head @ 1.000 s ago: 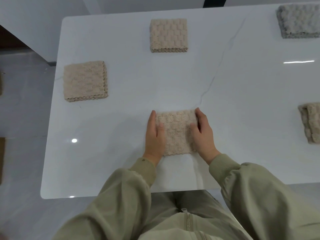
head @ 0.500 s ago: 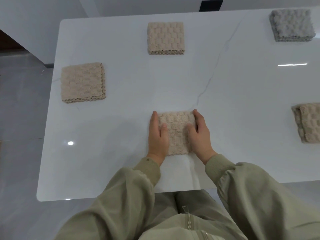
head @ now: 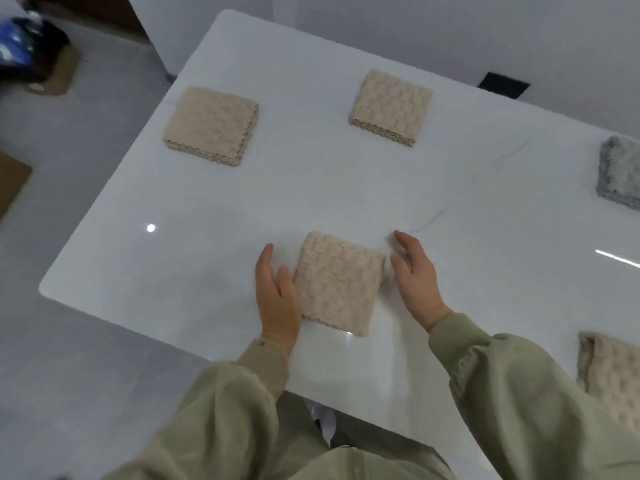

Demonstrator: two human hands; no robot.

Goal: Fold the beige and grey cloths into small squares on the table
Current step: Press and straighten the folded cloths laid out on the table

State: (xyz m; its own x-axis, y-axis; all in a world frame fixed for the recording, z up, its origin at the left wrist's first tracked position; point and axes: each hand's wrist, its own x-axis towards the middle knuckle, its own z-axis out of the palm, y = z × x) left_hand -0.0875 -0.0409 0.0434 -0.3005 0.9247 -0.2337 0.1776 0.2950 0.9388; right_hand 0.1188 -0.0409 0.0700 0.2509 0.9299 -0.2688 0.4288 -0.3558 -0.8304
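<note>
Beige folded cloth lies between the left hand and right hand, both straight-fingered

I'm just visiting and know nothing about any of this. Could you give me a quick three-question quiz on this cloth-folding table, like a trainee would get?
1. True or false: the grey cloth lies on the table at the right side of the view.
2. The nearest beige square lies: A) between the left hand and the right hand; B) under the grey cloth; C) on the floor.
3. How many folded beige squares are wholly in view?

Key: 1 true. 2 A. 3 three: the nearest one, the far-left square and the far-middle square.
</note>
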